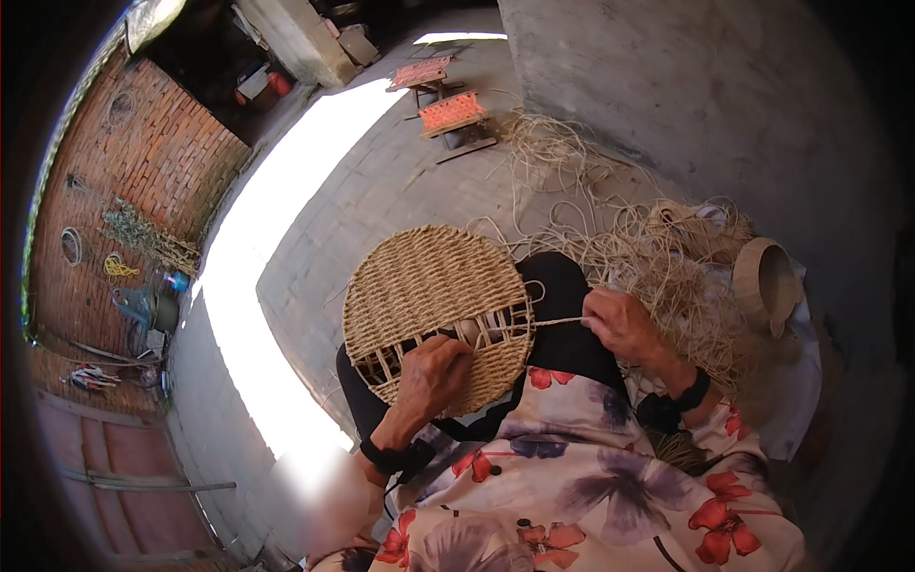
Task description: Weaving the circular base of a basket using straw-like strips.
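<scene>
A round woven straw mat [434, 305] rests on the lap of a seated person in black trousers and a flowered dress, its lower left part unfinished, with bare ribs showing through the gaps. The left hand [434, 374] lies over the mat's lower face, fingers curled in a closed grip against the weave and the open ribs. The right hand [620, 324] sits just beside the mat's right edge, its grip pinched together on a twisted straw strand [558, 321] that runs taut from the fingers to the mat's rim. Both wrists wear black bands, and both forearms come up from the lower edge, bent inward toward the lap.

To the right, a loose heap of pale straw fibre [667, 267] spills across the paved floor, touching the right forearm. A round wooden bowl [765, 284] lies tipped on its side near the heap; what it holds cannot be told. Two small woven-seat stools [448, 110] stand well apart, farther off.
</scene>
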{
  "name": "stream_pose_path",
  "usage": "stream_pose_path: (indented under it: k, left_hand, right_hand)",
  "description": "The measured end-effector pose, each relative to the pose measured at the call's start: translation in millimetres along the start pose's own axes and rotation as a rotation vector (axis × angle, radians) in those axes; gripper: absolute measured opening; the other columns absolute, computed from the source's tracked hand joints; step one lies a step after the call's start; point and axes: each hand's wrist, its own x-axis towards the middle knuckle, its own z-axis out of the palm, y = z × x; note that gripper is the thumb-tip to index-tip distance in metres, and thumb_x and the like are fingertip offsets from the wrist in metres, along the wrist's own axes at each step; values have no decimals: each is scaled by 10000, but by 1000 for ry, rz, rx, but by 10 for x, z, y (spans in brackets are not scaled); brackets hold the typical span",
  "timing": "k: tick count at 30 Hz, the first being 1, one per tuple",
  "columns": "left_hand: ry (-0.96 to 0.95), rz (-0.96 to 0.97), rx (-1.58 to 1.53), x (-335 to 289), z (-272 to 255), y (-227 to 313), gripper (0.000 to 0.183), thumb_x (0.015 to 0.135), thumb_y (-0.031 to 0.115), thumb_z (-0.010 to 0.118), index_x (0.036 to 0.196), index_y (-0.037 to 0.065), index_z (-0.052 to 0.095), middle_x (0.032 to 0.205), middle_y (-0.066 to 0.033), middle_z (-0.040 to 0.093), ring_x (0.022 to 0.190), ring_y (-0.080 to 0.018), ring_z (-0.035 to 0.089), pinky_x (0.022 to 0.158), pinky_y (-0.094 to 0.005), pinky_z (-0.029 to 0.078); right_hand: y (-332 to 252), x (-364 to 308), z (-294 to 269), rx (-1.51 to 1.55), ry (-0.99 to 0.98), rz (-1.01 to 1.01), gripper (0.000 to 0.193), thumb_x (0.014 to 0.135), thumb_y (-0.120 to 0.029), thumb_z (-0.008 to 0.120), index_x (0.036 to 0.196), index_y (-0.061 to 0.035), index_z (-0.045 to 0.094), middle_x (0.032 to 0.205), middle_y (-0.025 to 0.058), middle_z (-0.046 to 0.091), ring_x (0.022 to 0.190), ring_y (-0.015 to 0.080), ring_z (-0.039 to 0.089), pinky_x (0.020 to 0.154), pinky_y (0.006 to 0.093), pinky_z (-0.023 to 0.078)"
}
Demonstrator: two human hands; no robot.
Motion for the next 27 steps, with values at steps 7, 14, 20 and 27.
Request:
stream_pose_path:
  k: [7,14,20,27]
  left_hand:
    - [-9,7,208,110,16,209,136,799,120,729,909,45,703,825,-119,591,763,-305,624,658,-405,498]
    - [-19,134,213,250,91,194,176,787,139,738,940,74,681,893,-95,580,835,-304,580,717,-416,476]
    - [-41,215,228,341,276,255,222,770,124,747,966,87,649,869,-91,581,820,-303,569,718,-420,465]
    - [-11,211,102,474,405,321,167,778,142,735,892,46,660,798,-113,557,758,-307,569,685,-430,454]
  right_hand:
    - [171,-57,-344,278,-267,110,153,823,-131,696,818,-11,602,720,94,575,669,213,564,625,362,446]
    - [-8,-23,-204,396,-161,244,147,836,-128,693,865,-8,613,686,97,595,599,227,575,574,359,454]
    - [15,-33,-180,325,-125,168,167,852,-174,710,851,-22,641,656,114,612,590,217,597,584,341,463]
    - [58,-16,-203,270,-75,233,186,846,-203,725,837,-26,667,661,117,623,607,215,609,600,344,468]
